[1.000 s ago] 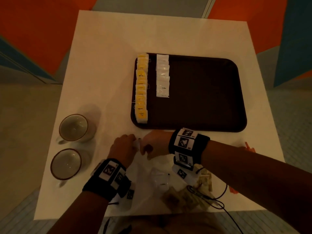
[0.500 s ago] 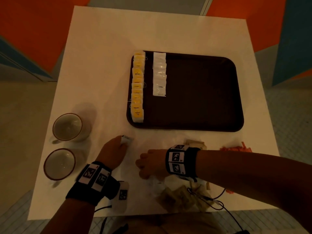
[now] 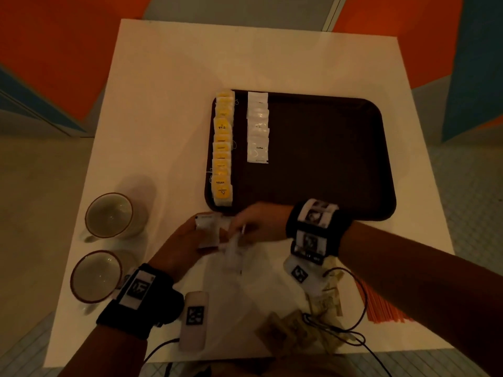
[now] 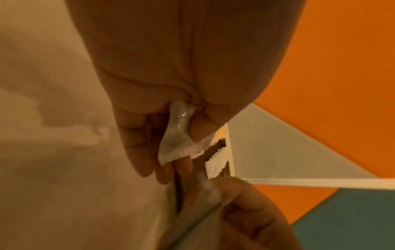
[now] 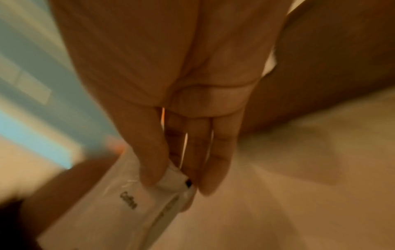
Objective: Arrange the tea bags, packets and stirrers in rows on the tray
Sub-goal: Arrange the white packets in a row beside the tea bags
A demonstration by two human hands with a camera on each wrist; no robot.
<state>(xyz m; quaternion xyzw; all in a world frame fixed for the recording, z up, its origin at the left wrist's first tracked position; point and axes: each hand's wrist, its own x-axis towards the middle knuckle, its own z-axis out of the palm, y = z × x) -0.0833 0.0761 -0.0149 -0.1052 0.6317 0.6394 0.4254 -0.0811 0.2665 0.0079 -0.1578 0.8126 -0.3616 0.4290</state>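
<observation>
A dark brown tray [image 3: 326,159] lies on the white table. A row of yellow tea bags [image 3: 223,148] runs along its left edge, with a row of white coffee packets [image 3: 258,126] beside it. Just in front of the tray's near left corner my left hand [image 3: 200,232] grips white packets [image 3: 208,227] between thumb and fingers [image 4: 138,152]. My right hand [image 3: 242,232] meets it from the right and pinches a white coffee packet [image 5: 128,203] by its end. That packet [image 3: 232,253] looks blurred in the head view.
Two empty cups [image 3: 109,214] [image 3: 95,276] stand at the table's left. Brown packets [image 3: 296,327] lie at the near edge under my right forearm. Orange stirrers [image 3: 381,306] lie at the near right. Cables trail by the brown packets.
My right hand lifted from the near pile and moved up and left to my left hand, now carrying a coffee packet. My left hand stayed put, keeping its packets.
</observation>
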